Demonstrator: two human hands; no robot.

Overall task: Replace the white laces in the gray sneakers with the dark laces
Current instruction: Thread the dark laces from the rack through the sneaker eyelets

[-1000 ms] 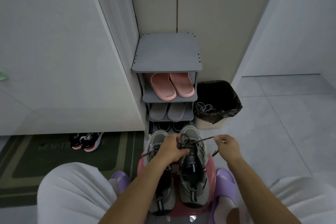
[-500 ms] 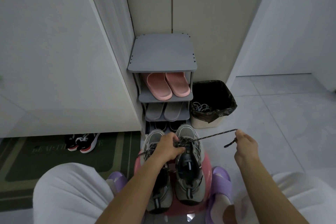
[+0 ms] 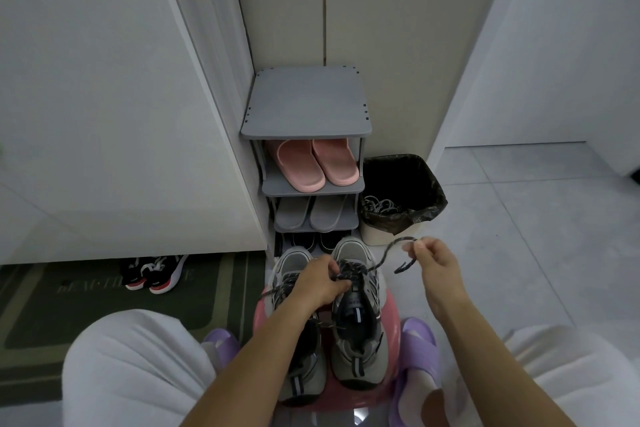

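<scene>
Two gray sneakers stand side by side on a pink stool (image 3: 389, 381) between my knees. The right sneaker (image 3: 358, 329) carries a dark speckled lace (image 3: 379, 262) through its upper eyelets. My left hand (image 3: 320, 282) grips the lacing at that shoe's tongue. My right hand (image 3: 434, 258) pinches the lace's free end out to the right, where it bends in a slack loop. The left sneaker (image 3: 294, 350) lies partly under my left forearm, with a dark lace trailing off its left side. White laces (image 3: 379, 206) lie in the bin.
A gray shoe rack (image 3: 306, 128) stands straight ahead holding pink slippers (image 3: 317, 163) and gray slippers. A bin (image 3: 377, 234) with a black liner sits right of it. Black-and-red shoes (image 3: 154, 272) rest on a green mat (image 3: 104, 302). I wear purple slippers (image 3: 414, 340).
My right hand has come back in toward the shoe, so the taut lace has gone slack and looped. My left hand stays on the right sneaker's lacing.
</scene>
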